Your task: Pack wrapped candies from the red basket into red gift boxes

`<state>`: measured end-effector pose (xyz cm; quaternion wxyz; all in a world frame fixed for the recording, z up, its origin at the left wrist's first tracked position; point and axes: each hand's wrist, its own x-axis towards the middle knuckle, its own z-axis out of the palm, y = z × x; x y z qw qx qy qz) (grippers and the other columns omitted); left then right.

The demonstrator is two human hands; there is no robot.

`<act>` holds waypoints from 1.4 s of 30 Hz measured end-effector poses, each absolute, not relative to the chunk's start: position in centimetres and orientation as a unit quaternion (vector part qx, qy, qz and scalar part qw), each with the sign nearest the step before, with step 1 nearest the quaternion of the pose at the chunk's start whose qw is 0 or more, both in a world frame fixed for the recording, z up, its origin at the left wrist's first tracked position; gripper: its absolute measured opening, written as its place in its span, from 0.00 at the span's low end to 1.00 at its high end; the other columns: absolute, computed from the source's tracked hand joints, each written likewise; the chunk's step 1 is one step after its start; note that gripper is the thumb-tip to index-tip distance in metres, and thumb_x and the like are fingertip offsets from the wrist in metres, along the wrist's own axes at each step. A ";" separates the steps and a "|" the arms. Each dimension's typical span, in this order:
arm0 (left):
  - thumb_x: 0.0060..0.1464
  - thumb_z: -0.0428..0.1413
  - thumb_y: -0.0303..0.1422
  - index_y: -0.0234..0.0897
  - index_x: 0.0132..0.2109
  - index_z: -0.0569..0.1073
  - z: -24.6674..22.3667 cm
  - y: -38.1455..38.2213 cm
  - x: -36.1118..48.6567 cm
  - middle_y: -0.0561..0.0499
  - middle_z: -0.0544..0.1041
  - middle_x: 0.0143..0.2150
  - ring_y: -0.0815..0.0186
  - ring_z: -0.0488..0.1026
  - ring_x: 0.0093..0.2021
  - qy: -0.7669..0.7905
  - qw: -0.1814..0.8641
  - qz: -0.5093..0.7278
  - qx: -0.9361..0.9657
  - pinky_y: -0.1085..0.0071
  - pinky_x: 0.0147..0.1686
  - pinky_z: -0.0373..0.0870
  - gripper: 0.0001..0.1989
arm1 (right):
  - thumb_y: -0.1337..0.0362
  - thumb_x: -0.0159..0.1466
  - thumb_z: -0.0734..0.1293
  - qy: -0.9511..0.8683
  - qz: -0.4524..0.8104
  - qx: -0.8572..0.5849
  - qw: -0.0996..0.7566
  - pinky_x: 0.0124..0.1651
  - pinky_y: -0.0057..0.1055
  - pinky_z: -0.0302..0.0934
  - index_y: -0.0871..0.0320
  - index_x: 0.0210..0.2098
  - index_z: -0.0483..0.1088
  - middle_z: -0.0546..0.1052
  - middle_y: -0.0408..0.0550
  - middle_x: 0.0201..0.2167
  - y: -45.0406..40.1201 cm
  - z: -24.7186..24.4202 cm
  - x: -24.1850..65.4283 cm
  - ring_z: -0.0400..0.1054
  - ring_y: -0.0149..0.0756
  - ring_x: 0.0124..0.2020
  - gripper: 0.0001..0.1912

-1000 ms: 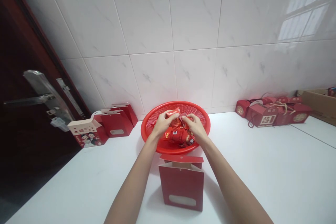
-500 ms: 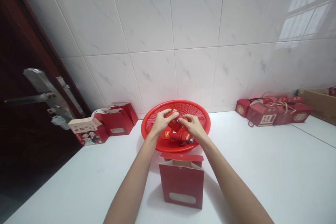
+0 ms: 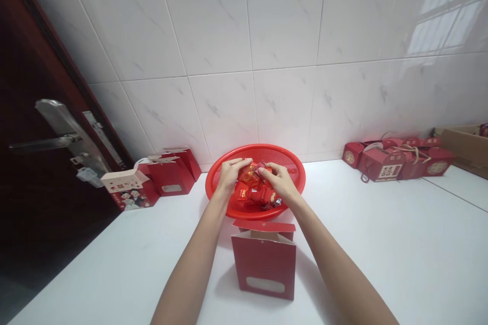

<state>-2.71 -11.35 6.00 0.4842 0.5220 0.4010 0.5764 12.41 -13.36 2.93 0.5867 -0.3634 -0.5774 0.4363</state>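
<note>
A red plastic basket [image 3: 301, 183] with a mesh wall stands against the tiled wall, and red wrapped packets [image 3: 257, 195] lie in it. Over the basket, my left hand [image 3: 231, 175] has its fingers closed on a shiny red packet [image 3: 249, 175] with gold print. My right hand [image 3: 278, 180] pinches a small pinkish-red piece [image 3: 260, 166] at the packet's right side. Between my forearms a red box [image 3: 264, 266] stands upright with its top flaps open and a pale oval window low on its front.
Several red boxes [image 3: 171, 177] stand at the left by the door [image 3: 46, 188] with its metal handle. More red gift boxes [image 3: 385, 165] with cord handles sit at the right, beside a brown carton [image 3: 463, 150]. All rest on a white table [image 3: 381, 244].
My fingers have drawn slightly apart at the top, and more of the red packet's gold print shows. The boxes and basket have stayed in place.
</note>
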 end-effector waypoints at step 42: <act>0.39 0.70 0.46 0.35 0.35 0.82 5.0 -10.8 -2.6 0.45 0.83 0.35 0.58 0.78 0.37 0.379 0.392 0.523 0.656 0.64 0.39 0.73 0.20 | 0.51 0.52 0.70 -0.517 0.442 -0.372 0.631 0.36 0.32 0.61 0.57 0.28 0.70 0.74 0.43 0.27 -12.2 2.2 12.8 0.67 0.36 0.31 0.15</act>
